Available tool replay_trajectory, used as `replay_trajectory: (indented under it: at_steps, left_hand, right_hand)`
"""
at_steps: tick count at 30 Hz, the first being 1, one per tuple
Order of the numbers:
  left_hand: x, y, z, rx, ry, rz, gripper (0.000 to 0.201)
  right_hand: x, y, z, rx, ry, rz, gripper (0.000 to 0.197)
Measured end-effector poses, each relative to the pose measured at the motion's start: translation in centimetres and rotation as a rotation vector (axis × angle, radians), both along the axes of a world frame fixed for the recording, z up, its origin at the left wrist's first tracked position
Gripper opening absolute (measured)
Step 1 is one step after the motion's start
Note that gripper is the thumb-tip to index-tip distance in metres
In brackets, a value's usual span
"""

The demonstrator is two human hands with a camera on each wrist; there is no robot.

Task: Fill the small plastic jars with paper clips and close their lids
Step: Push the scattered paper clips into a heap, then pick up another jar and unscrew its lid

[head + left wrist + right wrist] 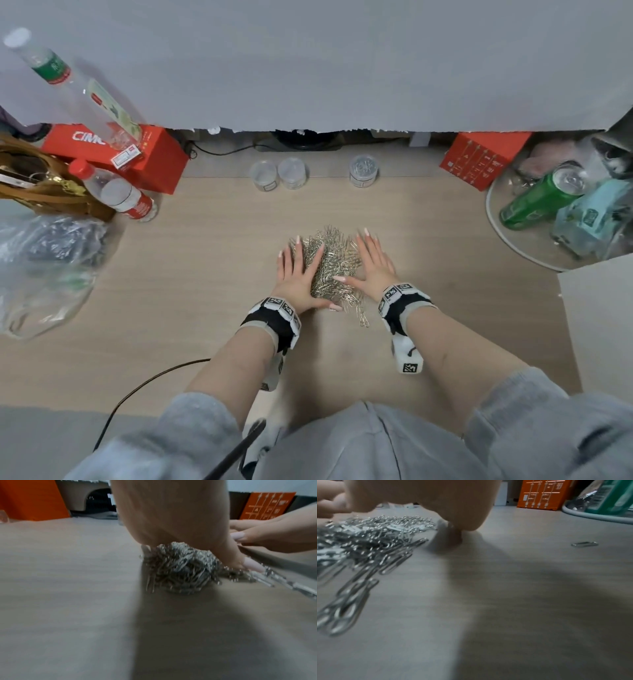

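Head view puts the paper clips [330, 265] in a loose silver heap at the middle of the wooden desk [205, 274], bracketed by both hands. The left hand [297, 274] lies flat with straight, spread fingers against the heap's left flank; the right hand [371, 265] mirrors it on the right flank, fingers likewise straight — neither grips anything, both press inward as if to gather the pile.

As for progress, one filled jar [363, 170] stands lidded near the desk's back edge, its clear wall showing clips inside. Two more jars [278, 174] stand side by side to its left; they look empty, though at this distance I cannot be sure, nor whether their lids sit on. So I judge roughly a third done, with two jars left to fill and close.

The clips are thin bent wire, glossy and tangled, so they will probably snag together and lift in clumps. A few trail out of the heap toward the person, and the right wrist view shows one stray clip [584, 544] lying apart on the matte, faintly grained desk. The jars are small, round, clear plastic cylinders.
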State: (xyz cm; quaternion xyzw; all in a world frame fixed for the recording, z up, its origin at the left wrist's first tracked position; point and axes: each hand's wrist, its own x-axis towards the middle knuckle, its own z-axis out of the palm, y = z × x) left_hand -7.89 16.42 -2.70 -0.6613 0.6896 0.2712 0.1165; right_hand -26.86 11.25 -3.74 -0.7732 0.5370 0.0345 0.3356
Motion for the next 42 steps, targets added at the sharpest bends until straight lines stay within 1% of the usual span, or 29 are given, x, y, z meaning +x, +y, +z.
replay_trajectory:
  at_steps: [3, 6, 8, 11, 12, 13, 16, 17, 19, 22, 25, 26, 28, 31, 33, 35, 37, 39, 40, 42]
  left_hand:
    - [0.1, -0.6, 1.1, -0.019, 0.046, 0.057, 0.118]
    - [0.7, -1.8, 1.8, -0.093, 0.101, 0.137, 0.096]
    - [1.4, -3.1, 2.0, -0.165, 0.148, 0.214, 0.082]
    - [2.7, -6.0, 2.5, -0.233, 0.223, 0.333, 0.071]
    - [3.2, -6.9, 2.6, -0.242, 0.285, 0.389, 0.068]
    - [3.9, -7.8, 2.8, -0.251, 0.389, 0.46, 0.066]
    - [5.1, -9.7, 3.5, -0.244, 0.788, 0.705, 0.06]
    - [5.5, -10.3, 3.8, -0.213, 0.857, 0.756, 0.057]
    - [6.1, -11.5, 4.3, -0.155, 0.88, 0.823, 0.05]
    - [7.6, -13.3, 3.5, -0.062, 0.887, 0.849, 0.049]
    - [8.8, -14.4, 2.5, 0.048, 1.048, 0.962, 0.063]
    - [9.0, -14.6, 2.4, 0.063, 1.097, 0.972, 0.064]
    - [9.2, -15.0, 2.7, 0.091, 1.131, 0.949, 0.059]
    - [9.0, -14.9, 3.6, 0.128, 1.207, 0.959, 0.044]
    - [8.9, -15.0, 3.5, 0.114, 1.248, 0.967, 0.043]
    - [8.8, -14.7, 3.0, 0.087, 1.266, 0.97, 0.04]
    - [8.5, -14.1, 3.5, 0.074, 1.279, 0.974, 0.044]
    - [8.1, -13.9, 3.5, 0.057, 1.279, 0.967, 0.039]
    - [7.8, -13.9, 3.4, 0.042, 1.272, 0.984, 0.038]
    - [7.0, -13.7, 3.5, 0.015, 1.258, 1.045, 0.042]
  right_hand:
    - [0.0, -0.9, 0.0, -0.043, -0.014, -0.042, 0.085]
    - [1.0, -2.1, 0.8, -0.115, -0.027, -0.068, 0.073]
    - [2.4, -3.5, 1.9, -0.162, -0.057, -0.089, 0.069]
    - [4.9, -6.0, 3.3, -0.22, -0.107, -0.179, 0.066]
    - [5.6, -6.8, 3.6, -0.228, -0.108, -0.209, 0.064]
    - [6.5, -7.7, 3.8, -0.225, -0.1, -0.234, 0.063]
    - [9.2, -9.8, 3.9, -0.206, -0.087, -0.283, 0.064]
    - [10.3, -10.4, 3.9, -0.198, -0.085, -0.293, 0.066]
    - [12.4, -11.6, 4.0, -0.191, -0.086, -0.282, 0.068]
    - [15.3, -13.6, 3.9, -0.196, -0.089, -0.206, 0.07]
    - [17.4, -15.6, 3.2, -0.194, -0.028, -0.137, 0.074]
    - [17.7, -16.0, 2.9, -0.193, 0.007, -0.117, 0.076]
    - [18.4, -16.8, 2.3, -0.172, 0.047, -0.084, 0.079]
    - [18.4, -17.2, 1.8, -0.157, 0.056, -0.074, 0.075]
    - [18.1, -17.1, 1.8, -0.16, 0.041, -0.087, 0.072]
    - [17.7, -16.6, 1.6, -0.141, -0.025, -0.143, 0.07]
    - [17.1, -15.7, 1.9, -0.128, -0.15, -0.255, 0.065]
    - [16.4, -14.5, 2.6, -0.112, -0.284, -0.362, 0.058]
    - [16.1, -13.9, 3.0, -0.098, -0.337, -0.384, 0.054]
    - [15.4, -12.5, 3.9, -0.069, -0.4, -0.354, 0.047]
